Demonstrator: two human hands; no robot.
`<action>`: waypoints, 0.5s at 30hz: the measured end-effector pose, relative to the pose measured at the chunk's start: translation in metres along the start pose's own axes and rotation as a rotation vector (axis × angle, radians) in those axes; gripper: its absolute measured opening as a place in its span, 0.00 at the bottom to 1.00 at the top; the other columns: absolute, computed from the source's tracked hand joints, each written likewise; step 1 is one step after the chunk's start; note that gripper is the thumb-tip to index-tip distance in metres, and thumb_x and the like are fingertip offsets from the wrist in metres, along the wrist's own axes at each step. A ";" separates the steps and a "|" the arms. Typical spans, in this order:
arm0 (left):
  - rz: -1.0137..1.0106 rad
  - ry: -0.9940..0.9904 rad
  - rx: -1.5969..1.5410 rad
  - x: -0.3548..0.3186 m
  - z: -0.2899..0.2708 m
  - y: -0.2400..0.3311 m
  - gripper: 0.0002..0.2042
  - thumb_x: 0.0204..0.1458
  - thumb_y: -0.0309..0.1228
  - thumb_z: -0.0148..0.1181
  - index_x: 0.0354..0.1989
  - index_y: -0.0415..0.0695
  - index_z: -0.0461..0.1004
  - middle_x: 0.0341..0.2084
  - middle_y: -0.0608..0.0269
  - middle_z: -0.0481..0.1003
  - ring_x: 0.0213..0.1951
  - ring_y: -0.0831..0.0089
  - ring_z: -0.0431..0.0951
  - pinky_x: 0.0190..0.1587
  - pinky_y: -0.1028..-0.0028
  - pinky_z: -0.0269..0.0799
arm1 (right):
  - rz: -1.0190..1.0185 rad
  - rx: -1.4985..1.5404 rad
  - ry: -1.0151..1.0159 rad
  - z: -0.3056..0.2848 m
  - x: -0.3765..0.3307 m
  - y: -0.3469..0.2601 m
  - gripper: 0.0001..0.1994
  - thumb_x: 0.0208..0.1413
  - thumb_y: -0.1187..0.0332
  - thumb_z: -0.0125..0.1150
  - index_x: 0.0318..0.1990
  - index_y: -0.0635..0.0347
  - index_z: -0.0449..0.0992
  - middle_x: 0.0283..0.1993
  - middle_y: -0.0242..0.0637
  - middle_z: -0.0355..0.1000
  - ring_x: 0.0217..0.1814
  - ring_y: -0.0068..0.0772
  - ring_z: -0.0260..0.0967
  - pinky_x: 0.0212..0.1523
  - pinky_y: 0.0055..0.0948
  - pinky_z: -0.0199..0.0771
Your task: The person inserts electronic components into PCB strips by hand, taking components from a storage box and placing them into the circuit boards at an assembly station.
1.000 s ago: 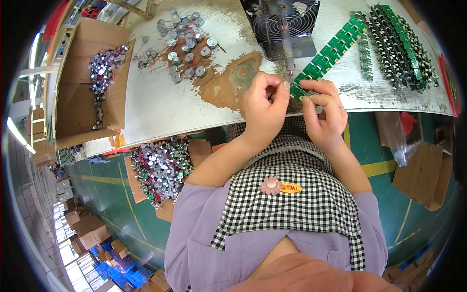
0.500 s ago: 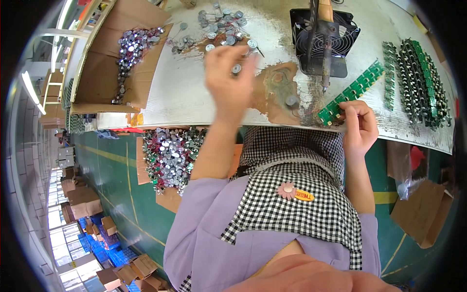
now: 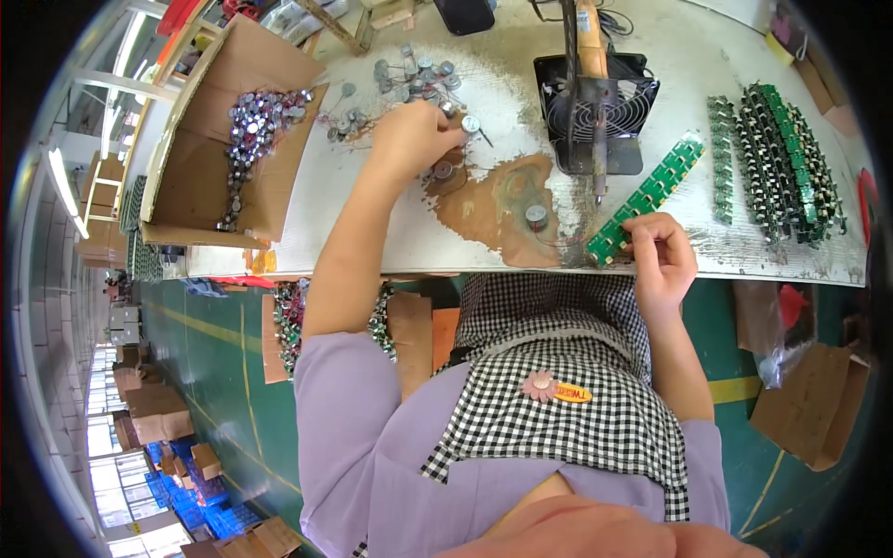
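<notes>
My right hand (image 3: 665, 256) pinches the lower end of a long green circuit board strip (image 3: 656, 191), which slants up and away to the right over the table. The soldering iron (image 3: 600, 153) hangs tip down just behind the strip. Over at the left, my left hand (image 3: 414, 139) is closed, its fingers curled down at the near side of a loose heap of small round silver parts with thin wires (image 3: 423, 82). Its fingertips are mostly hidden. One such silver part (image 3: 471, 124) lies right beside its knuckles; another round part (image 3: 537, 217) sits near the strip's lower end.
An open cardboard box (image 3: 191, 177) with many silver wired parts stands at the left. A black fan (image 3: 633, 102) stands behind the iron. Rows of populated green boards (image 3: 791, 167) lie at the right. The table's front edge (image 3: 502, 273) runs before my apron.
My left hand, blurred and raised nearer before, has moved away from me and leftward to the silver heap, and its fingers have curled. My right hand still holds the strip.
</notes>
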State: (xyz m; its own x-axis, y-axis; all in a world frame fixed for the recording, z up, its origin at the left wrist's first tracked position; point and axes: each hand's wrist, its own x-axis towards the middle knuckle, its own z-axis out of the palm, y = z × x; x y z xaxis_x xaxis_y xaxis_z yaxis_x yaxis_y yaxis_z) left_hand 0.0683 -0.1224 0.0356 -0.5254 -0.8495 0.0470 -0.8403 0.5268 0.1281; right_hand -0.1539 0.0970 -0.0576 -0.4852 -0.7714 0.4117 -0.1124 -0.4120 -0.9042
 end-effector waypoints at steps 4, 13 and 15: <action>0.078 0.012 0.016 0.010 0.007 -0.021 0.08 0.46 0.35 0.58 0.26 0.46 0.79 0.21 0.52 0.76 0.27 0.53 0.76 0.30 0.59 0.71 | -0.013 -0.001 -0.001 -0.001 -0.002 0.000 0.05 0.55 0.81 0.52 0.28 0.66 0.68 0.33 0.37 0.71 0.24 0.12 0.59 0.24 0.12 0.59; 0.291 0.692 -0.180 -0.027 -0.011 0.006 0.03 0.52 0.27 0.58 0.33 0.42 0.75 0.21 0.57 0.76 0.24 0.65 0.77 0.26 0.70 0.69 | -0.171 -0.199 -0.029 0.002 0.003 0.001 0.03 0.53 0.81 0.57 0.29 0.67 0.69 0.36 0.42 0.72 0.26 0.21 0.64 0.26 0.17 0.64; 0.244 0.892 -0.586 -0.029 -0.003 0.013 0.05 0.55 0.25 0.55 0.38 0.39 0.75 0.24 0.60 0.78 0.27 0.73 0.78 0.29 0.73 0.72 | -0.145 -0.201 -0.021 0.003 0.000 -0.002 0.04 0.53 0.81 0.57 0.29 0.66 0.68 0.36 0.42 0.72 0.27 0.22 0.64 0.27 0.18 0.64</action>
State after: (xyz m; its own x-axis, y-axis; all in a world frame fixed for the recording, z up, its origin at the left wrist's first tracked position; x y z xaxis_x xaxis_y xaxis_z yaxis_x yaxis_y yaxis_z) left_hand 0.0731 -0.0904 0.0390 -0.1846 -0.5636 0.8052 -0.4085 0.7892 0.4587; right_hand -0.1508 0.0960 -0.0555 -0.4336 -0.7220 0.5391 -0.3511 -0.4156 -0.8390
